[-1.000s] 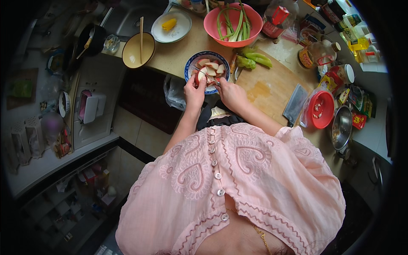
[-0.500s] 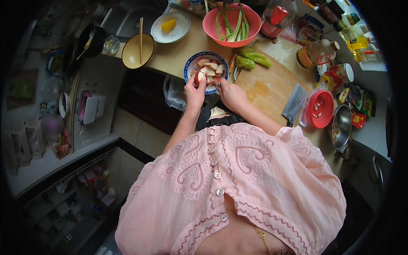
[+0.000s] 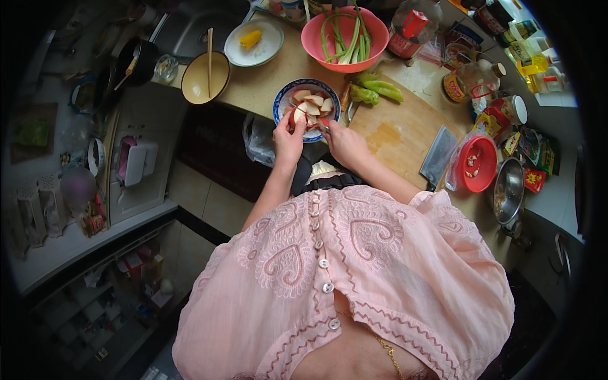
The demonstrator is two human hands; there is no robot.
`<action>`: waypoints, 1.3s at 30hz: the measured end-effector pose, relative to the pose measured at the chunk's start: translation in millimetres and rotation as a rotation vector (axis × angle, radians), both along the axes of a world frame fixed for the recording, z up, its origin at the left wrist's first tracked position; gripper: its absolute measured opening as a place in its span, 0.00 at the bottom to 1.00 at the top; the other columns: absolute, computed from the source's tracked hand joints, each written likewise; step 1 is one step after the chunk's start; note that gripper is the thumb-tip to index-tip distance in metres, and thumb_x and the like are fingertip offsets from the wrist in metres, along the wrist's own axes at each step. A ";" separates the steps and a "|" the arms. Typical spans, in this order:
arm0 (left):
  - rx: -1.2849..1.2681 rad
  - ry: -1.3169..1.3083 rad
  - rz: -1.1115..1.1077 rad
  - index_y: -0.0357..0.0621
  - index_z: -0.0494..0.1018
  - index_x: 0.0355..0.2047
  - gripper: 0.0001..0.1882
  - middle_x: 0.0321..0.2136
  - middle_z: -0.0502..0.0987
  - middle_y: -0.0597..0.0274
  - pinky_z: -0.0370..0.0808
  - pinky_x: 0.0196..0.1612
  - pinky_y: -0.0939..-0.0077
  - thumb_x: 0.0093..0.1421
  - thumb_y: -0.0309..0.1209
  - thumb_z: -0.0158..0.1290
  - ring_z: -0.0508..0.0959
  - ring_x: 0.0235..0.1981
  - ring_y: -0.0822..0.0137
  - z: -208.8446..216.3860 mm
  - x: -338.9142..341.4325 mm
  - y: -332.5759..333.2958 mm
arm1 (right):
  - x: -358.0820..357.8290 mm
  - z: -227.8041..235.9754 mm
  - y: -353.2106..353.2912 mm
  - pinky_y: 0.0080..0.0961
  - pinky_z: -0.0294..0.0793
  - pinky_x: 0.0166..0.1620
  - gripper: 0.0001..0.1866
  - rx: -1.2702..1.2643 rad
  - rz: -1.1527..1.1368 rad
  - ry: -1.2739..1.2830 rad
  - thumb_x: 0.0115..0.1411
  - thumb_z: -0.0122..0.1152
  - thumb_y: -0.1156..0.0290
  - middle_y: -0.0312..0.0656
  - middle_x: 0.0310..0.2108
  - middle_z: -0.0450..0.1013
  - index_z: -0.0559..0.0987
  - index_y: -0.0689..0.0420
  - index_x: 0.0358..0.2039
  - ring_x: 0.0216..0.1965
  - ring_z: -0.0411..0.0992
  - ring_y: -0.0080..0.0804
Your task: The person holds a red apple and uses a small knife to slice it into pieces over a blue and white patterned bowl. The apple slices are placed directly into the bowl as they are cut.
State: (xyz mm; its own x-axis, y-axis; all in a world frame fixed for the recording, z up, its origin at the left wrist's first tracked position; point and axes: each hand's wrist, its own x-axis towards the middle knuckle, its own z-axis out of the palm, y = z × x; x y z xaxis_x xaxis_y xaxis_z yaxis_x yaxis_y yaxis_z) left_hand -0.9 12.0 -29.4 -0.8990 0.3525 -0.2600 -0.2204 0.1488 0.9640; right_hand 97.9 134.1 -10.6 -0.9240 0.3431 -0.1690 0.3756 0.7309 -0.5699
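Observation:
A white bowl with a blue rim [image 3: 277, 104] stands at the counter's near edge, full of cut apple pieces [image 3: 315, 100] with pale flesh and red skin. Over its near side, my left hand [image 3: 289, 140] pinches a red-skinned apple piece [image 3: 298, 114] between thumb and fingers. My right hand [image 3: 346, 144] is closed around a small knife [image 3: 325, 126] at the bowl's right side. Fingers hide most of the knife, and its blade is hard to make out.
Right of the bowl lies a wooden cutting board [image 3: 405, 120] with green peppers [image 3: 380, 87] and a cleaver [image 3: 437, 155]. Behind are a pink basin [image 3: 310, 47] of scallions and a plate [image 3: 269, 54]. A yellow bowl [image 3: 196, 79] with chopsticks stands left; a red bowl [image 3: 484, 158] stands right.
Both hands remain over the bowl with the apple piece and knife. The right hand and knife have shifted very slightly; otherwise the scene looks the same.

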 end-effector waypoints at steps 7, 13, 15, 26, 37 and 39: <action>0.044 -0.052 0.023 0.30 0.69 0.50 0.20 0.38 0.78 0.57 0.75 0.40 0.81 0.60 0.29 0.54 0.77 0.37 0.74 4.8 -3.0 1.5 | -2.4 3.2 1.9 0.49 0.72 0.30 0.14 0.000 -0.007 0.003 0.63 0.49 0.59 0.56 0.23 0.74 0.67 0.59 0.33 0.28 0.73 0.57; 0.042 -0.085 0.037 0.28 0.68 0.51 0.22 0.40 0.77 0.55 0.74 0.41 0.81 0.60 0.30 0.54 0.77 0.38 0.73 6.6 -3.6 1.2 | -3.6 3.7 1.7 0.47 0.73 0.30 0.13 0.028 0.001 -0.006 0.61 0.51 0.60 0.54 0.23 0.74 0.68 0.59 0.33 0.27 0.74 0.54; 0.054 -0.024 0.003 0.27 0.67 0.52 0.24 0.41 0.77 0.54 0.74 0.42 0.80 0.60 0.32 0.55 0.77 0.38 0.72 0.7 -4.4 -0.7 | -3.6 2.7 0.8 0.47 0.73 0.29 0.13 0.035 -0.007 -0.013 0.61 0.51 0.60 0.54 0.23 0.74 0.68 0.59 0.33 0.27 0.74 0.54; 0.251 -0.359 -0.073 0.38 0.63 0.56 0.26 0.43 0.76 0.60 0.74 0.33 0.82 0.62 0.38 0.54 0.78 0.35 0.72 13.7 -13.4 -15.2 | -7.5 -0.6 5.5 0.47 0.71 0.28 0.13 0.076 0.006 0.038 0.63 0.50 0.59 0.51 0.23 0.74 0.67 0.56 0.33 0.27 0.74 0.53; 0.323 -0.509 -0.267 0.36 0.70 0.49 0.22 0.42 0.76 0.61 0.73 0.45 0.75 0.61 0.40 0.54 0.75 0.41 0.72 19.6 -25.4 -37.4 | -1.1 6.4 7.7 0.43 0.71 0.27 0.11 0.101 0.045 0.165 0.62 0.51 0.58 0.45 0.27 0.73 0.68 0.52 0.34 0.27 0.73 0.50; 0.307 -0.529 -0.287 0.35 0.69 0.49 0.23 0.41 0.76 0.60 0.74 0.44 0.76 0.60 0.40 0.56 0.76 0.39 0.72 22.3 -28.0 -38.3 | -1.2 6.3 8.1 0.43 0.71 0.27 0.11 0.095 0.052 0.174 0.62 0.50 0.57 0.45 0.27 0.73 0.68 0.52 0.34 0.27 0.73 0.50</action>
State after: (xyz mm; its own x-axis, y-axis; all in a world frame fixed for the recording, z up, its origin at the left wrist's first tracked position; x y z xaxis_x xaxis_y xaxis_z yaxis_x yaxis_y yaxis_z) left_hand -28.9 -26.3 -7.1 -0.5378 0.6866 -0.4893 -0.6672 0.0082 0.7449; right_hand 96.7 142.2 -4.3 -0.9533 0.3009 0.0257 0.2378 0.8005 -0.5502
